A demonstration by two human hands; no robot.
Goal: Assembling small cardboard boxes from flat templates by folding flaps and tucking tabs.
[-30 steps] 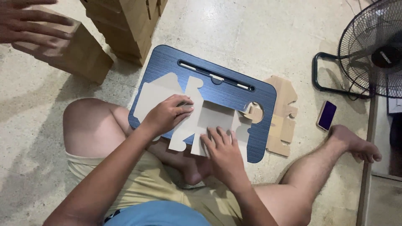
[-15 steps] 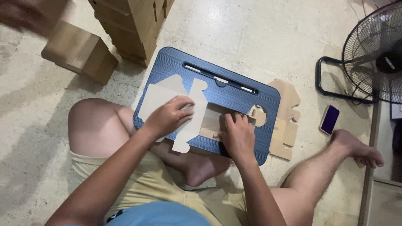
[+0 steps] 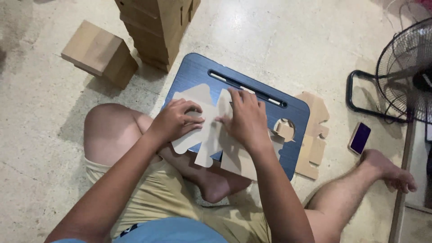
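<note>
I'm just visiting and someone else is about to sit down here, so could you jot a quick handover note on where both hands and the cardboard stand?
Left hand: pressing down on the left part of the flat cardboard box blank, fingers curled at its edge.
Right hand: flat on the blank's middle, palm down.
The blank lies on the blue lap tray, overhanging its near edge.
More flat blanks lie right of the tray; folded cardboard boxes are stacked beyond it, one box apart to the left.
Done: blank laid out. Left: it is not yet folded into a box.

— What does the person wear?
— Khaki shorts and a light blue top; the left hand and right hand are bare, no sleeves, feet bare.
</note>
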